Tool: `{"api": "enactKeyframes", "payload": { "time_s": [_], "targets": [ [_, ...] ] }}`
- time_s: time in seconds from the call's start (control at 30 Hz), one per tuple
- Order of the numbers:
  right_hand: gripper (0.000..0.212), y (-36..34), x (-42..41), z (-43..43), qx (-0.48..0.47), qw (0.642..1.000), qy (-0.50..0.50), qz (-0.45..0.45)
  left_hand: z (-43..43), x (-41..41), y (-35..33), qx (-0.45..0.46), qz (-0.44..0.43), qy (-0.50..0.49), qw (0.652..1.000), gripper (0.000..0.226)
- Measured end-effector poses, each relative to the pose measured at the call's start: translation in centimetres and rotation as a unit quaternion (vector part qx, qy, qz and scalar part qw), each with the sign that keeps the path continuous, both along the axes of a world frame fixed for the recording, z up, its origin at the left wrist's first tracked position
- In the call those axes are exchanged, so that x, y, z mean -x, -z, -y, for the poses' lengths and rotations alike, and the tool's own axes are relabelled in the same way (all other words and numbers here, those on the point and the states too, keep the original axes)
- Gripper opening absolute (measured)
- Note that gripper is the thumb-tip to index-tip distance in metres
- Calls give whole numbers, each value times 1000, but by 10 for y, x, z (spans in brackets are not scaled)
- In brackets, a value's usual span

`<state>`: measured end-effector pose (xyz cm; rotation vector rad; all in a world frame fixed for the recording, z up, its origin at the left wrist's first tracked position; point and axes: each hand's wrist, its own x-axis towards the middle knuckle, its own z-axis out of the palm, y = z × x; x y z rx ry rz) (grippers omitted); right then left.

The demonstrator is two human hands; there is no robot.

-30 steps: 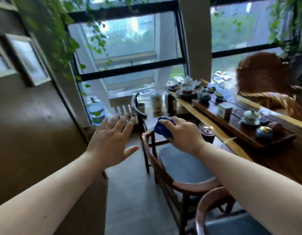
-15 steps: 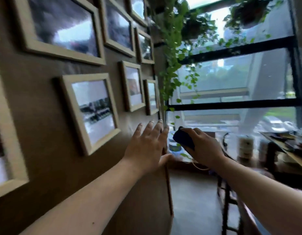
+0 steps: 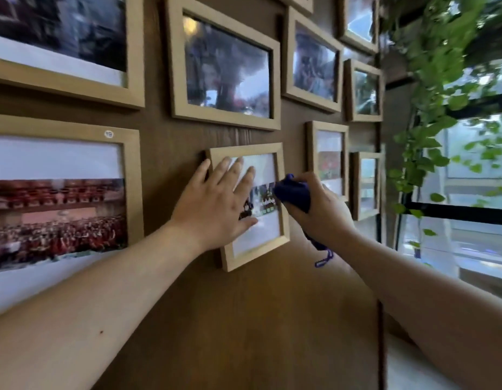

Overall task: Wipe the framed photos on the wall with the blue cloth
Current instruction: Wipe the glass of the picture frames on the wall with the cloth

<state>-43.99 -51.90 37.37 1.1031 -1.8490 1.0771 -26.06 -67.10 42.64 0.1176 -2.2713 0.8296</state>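
Several light wooden framed photos hang on a brown wood wall (image 3: 244, 319). A small portrait frame (image 3: 268, 243) hangs at the centre. My left hand (image 3: 216, 204) lies flat on its left half, fingers spread over the glass and top-left corner. My right hand (image 3: 320, 209) grips a bunched blue cloth (image 3: 293, 192) whose tip touches the right side of that frame's glass. A blue loop of the cloth (image 3: 324, 257) dangles below my right wrist.
A large landscape frame (image 3: 61, 192) hangs to the left, a wide one (image 3: 224, 68) above the centre, and smaller frames (image 3: 328, 159) to the right. Trailing green vines (image 3: 430, 108) hang by the wall's right edge, in front of a dark-framed window (image 3: 469, 215).
The view has swung from the tea table and chairs to the photo wall. My left hand has come to rest flat on the small frame, and my right hand has brought the cloth to its glass.
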Motion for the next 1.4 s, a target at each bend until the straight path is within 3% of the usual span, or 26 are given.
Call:
{"api": "enactKeyframes", "payload": {
  "time_s": [0.1, 0.2, 0.33, 0.47, 0.77, 1.03, 1.13, 1.27, 1.4],
  "targets": [
    [41, -12, -5, 24, 45, 997, -67, 14, 3, -6, -15, -1, -23, -37, 999, 87],
    [39, -19, -4, 37, 36, 997, -69, -17, 7, -8, -22, 8, -32, -69, 997, 91],
    [38, -33, 10, 42, 57, 995, -79, 10, 15, -1, -24, 24, -39, -115, 992, 94],
    [37, -45, 29, 38, 69, 996, -60, 22, 23, 5, -25, 18, -35, -146, 988, 96],
    [42, -41, 34, 57, -2, 999, 31, -21, 30, 5, -28, 10, -27, -159, 987, 104],
    [40, -36, -29, 87, -29, 984, -48, -167, 36, 7, -29, 23, -36, -127, 991, 100],
    [37, -30, -12, 80, -35, 987, -12, -158, 39, 7, -29, 22, -37, -129, 991, 103],
    [33, -13, 24, 61, -27, 994, 85, -63, 44, 7, -28, 36, -37, -128, 990, 104],
    [29, -1, 20, 61, -45, 993, 91, -61, 43, 7, -29, 40, -38, -128, 990, 104]
  ]
}}
